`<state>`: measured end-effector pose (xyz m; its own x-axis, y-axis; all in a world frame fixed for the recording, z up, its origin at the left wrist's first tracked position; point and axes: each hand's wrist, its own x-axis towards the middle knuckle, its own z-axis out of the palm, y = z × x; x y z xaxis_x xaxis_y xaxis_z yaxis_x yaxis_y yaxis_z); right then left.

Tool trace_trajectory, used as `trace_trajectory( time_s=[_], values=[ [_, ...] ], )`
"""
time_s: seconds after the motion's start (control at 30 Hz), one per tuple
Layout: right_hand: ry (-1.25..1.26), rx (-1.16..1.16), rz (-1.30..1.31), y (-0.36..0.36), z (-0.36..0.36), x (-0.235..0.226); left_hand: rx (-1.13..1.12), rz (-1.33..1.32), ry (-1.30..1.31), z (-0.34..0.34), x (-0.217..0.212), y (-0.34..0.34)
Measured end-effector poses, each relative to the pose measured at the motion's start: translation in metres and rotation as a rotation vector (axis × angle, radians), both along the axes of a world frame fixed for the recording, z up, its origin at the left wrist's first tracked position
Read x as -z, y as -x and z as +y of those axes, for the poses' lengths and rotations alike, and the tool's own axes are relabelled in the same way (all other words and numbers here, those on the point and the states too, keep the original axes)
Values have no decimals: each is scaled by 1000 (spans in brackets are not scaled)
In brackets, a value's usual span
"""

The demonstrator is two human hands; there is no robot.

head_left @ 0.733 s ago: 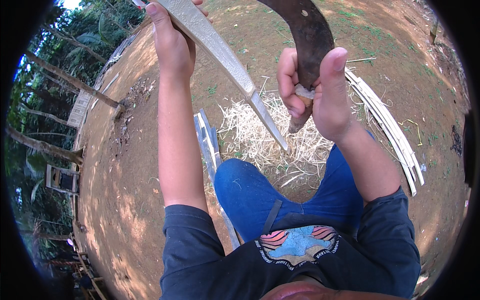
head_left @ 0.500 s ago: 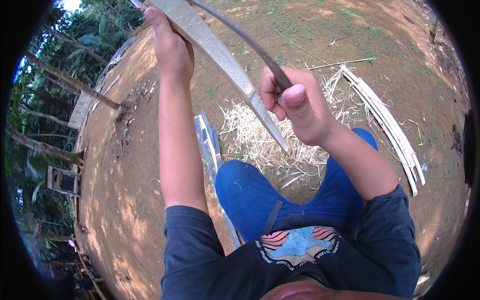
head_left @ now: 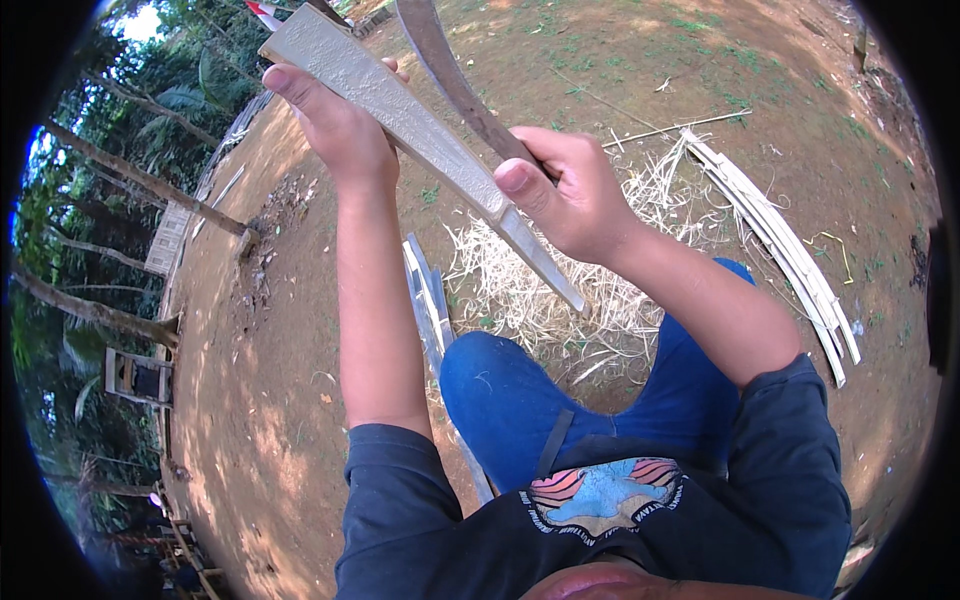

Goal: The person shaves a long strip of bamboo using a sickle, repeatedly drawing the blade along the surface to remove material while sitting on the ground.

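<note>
Up at the far left of my reach, my left hand [head_left: 345, 135] is closed around a long pale grey-beige tapered piece [head_left: 410, 122] with a rough, mottled face. Its wide end points up and away, and its narrow, smoother tip slants down toward my knees. My right hand [head_left: 582, 200] grips a curved dark machete [head_left: 452, 88], its handle mostly hidden in my fist, the blade rising beside the pale piece. My right thumb lies close to the lower part of that piece; whether they touch, I cannot tell.
Pale shavings [head_left: 520, 265] cover the ground before my knees. To the right lies a bundle of split strips [head_left: 775, 235]; more strips [head_left: 428, 295] lie by my left knee. A thin stick [head_left: 680, 125] rests beyond. Trees and a wooden frame [head_left: 140, 377] stand at left.
The machete has swung more upright and moved left, closer to the pale piece. My right hand has shifted up and left with it. The pale piece sits slightly lower in view.
</note>
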<state>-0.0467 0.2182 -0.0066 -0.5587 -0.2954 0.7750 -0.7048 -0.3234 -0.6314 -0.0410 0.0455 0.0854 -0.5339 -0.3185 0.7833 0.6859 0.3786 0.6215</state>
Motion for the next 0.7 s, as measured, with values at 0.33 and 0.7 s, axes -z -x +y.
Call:
trace_trajectory(
  time_s=[0.33,0.7],
  values=[
    [87,-115,28,11,26,-27,339,-74,-150,-22,-2,11],
    [-521,367,851,54,57,-115,756,-69,-74,18,18,48]
  ],
)
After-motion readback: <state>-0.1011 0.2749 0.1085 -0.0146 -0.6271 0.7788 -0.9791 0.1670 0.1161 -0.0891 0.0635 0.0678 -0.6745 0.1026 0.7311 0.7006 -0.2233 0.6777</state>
